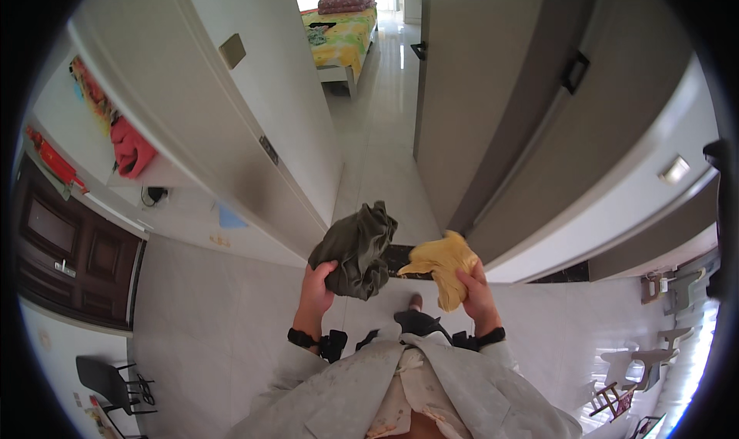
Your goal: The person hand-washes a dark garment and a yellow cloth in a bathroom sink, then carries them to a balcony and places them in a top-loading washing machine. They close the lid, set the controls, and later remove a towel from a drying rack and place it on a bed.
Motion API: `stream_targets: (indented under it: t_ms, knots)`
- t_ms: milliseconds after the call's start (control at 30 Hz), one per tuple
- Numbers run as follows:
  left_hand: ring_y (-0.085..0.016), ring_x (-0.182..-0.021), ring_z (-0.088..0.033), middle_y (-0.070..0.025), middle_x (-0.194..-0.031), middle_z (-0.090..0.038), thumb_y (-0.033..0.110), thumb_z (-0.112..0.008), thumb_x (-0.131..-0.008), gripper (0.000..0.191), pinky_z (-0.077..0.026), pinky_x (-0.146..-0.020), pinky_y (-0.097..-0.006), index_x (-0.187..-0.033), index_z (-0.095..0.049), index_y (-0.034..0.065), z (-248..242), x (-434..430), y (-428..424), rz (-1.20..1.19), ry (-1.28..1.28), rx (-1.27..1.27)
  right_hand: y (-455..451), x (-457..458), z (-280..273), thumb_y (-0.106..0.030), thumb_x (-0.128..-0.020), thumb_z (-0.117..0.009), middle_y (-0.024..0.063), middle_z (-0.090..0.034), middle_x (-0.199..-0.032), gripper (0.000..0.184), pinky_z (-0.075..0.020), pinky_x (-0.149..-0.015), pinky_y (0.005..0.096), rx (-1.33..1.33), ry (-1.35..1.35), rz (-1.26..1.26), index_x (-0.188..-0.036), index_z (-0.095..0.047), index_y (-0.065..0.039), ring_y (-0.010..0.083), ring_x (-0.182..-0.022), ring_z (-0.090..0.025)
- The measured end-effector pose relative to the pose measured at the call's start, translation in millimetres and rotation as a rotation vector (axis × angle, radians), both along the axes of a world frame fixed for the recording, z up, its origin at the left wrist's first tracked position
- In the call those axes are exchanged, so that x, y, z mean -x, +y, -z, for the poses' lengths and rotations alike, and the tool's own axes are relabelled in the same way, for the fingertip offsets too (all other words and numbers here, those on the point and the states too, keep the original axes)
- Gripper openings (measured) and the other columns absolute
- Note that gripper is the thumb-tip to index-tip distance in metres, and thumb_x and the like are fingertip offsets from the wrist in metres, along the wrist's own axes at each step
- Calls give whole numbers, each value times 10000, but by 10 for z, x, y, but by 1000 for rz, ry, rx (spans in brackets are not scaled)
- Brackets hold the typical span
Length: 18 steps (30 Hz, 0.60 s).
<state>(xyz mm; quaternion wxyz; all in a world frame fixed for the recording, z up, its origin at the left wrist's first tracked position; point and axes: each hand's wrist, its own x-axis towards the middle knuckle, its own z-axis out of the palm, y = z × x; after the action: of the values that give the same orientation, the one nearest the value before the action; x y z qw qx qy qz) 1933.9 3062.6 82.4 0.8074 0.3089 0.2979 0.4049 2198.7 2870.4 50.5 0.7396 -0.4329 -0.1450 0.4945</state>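
Observation:
My left hand grips a bunched dark olive-green cloth, perhaps a garment, with the thumb on its near side. In my right hand is a crumpled yellow cloth, its loose ends hanging to the left and down. Both bundles are held up in front of my body, apart from each other, at a doorway. Behind them the dark threshold strip is partly covered by the cloths. Folds hide most of the fingers of both hands.
Past the doorway stands a bed with a yellow patterned sheet and folded bedding. An open door is on the right, the door frame on the left. A black chair stands lower left; stools stand lower right.

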Motion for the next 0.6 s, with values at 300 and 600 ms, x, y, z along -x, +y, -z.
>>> stream_targets:
  t_ms: [300,600]
  knots:
    - [-244,-1104,-577,-138,-1206,-597,64,-580,-777,522,-454,-967,-349,-1279,-487,-49,87,-856,1270,-35,156,-79,1761,-1203,193,-66,-874,-607,92,-553,-1249,531,-427,-987,315,227,-440,-110,-1366,-414,-12,173,-1176,-520]
    - [-227,-1170,-514,-122,-1275,-533,19,-545,-745,596,-397,-1020,-338,-1334,-465,47,-317,-1448,2302,-184,252,-142,3299,-1896,-451,-154,-1005,-437,60,-445,-1378,401,-390,-1043,374,-145,9,-91,-1389,-338,-92,206,-1259,-467]
